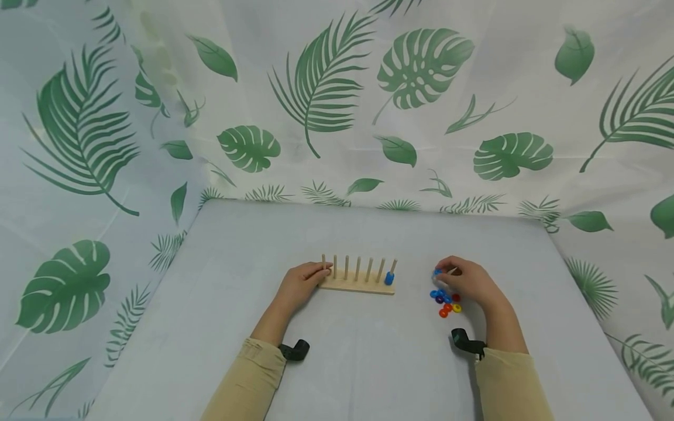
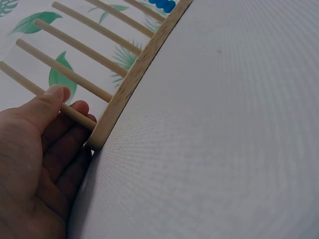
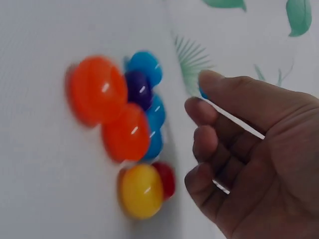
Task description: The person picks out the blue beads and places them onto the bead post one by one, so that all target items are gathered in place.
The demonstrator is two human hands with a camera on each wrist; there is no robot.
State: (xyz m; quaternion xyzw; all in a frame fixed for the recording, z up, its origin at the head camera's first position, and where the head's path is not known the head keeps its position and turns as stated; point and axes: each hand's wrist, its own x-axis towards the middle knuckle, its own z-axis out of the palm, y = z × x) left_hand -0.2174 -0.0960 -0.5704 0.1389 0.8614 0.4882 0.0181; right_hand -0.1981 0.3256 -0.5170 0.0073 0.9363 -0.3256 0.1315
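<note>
A wooden peg rack point(image 1: 358, 285) stands on the table with a row of several upright pegs. My left hand point(image 1: 300, 285) pinches its leftmost peg point(image 2: 77, 115) between thumb and fingers. Blue beads point(image 1: 389, 278) sit low on the rightmost peg. To the right of the rack, my right hand point(image 1: 470, 282) pinches a blue bead point(image 1: 436, 273), mostly hidden by thumb and forefinger in the right wrist view. Just below that hand lies a cluster of loose beads: orange-red point(image 3: 99, 89), yellow point(image 3: 142, 191), dark red point(image 3: 166, 180), purple point(image 3: 138, 89) and blue point(image 3: 146, 68).
The pale table point(image 1: 358, 362) reaches back to a hanging cloth point(image 1: 337, 76) printed with green leaves, which also closes off both sides. Each wrist carries a black strapped device, one of them the right wrist camera point(image 1: 466, 342).
</note>
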